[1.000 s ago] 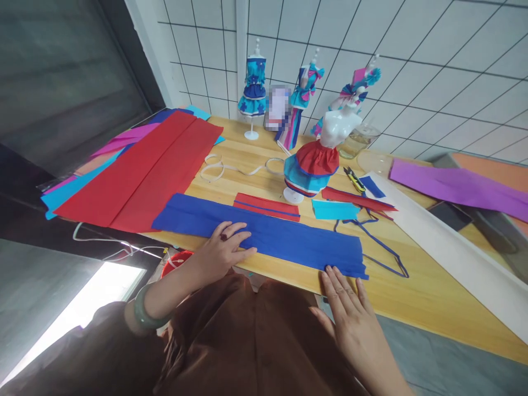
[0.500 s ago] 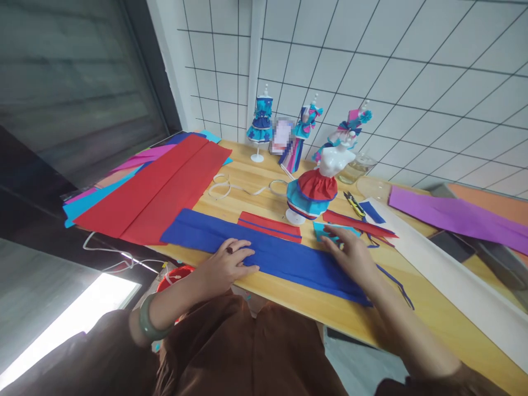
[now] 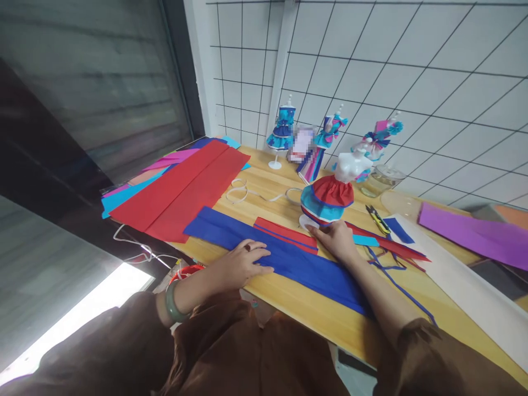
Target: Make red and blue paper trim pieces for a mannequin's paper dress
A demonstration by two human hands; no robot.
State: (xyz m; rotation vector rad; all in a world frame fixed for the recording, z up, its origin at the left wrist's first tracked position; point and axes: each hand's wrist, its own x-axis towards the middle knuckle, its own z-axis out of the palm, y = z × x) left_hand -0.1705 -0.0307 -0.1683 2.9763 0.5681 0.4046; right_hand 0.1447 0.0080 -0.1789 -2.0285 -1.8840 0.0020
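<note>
A long blue cloth strip [image 3: 289, 267] lies along the front of the wooden table. My left hand [image 3: 249, 261] rests on its near edge, fingers spread and holding nothing. Beyond the strip is a short red piece with blue lines [image 3: 284, 235]. My right hand [image 3: 335, 239] reaches over the blue strip to the white base [image 3: 308, 221] of a small mannequin [image 3: 350, 166]. Its thumb and fingertips are at the base; whether they grip it is hard to tell. The mannequin wears a red, light blue and white layered skirt [image 3: 325, 199].
Large red cloth [image 3: 185, 190] covers other coloured sheets at the left. Three dressed mannequins, one [image 3: 282, 129] at the left, stand along the wall. Yellow snips [image 3: 377, 220], thin blue strips, a glass jar [image 3: 381, 180] and purple cloth [image 3: 474, 231] lie to the right.
My right hand has moved from beside the light blue piece leftward to the mannequin's base. The light blue piece shows more. The view has shifted, while my left hand stays on the blue strip.
</note>
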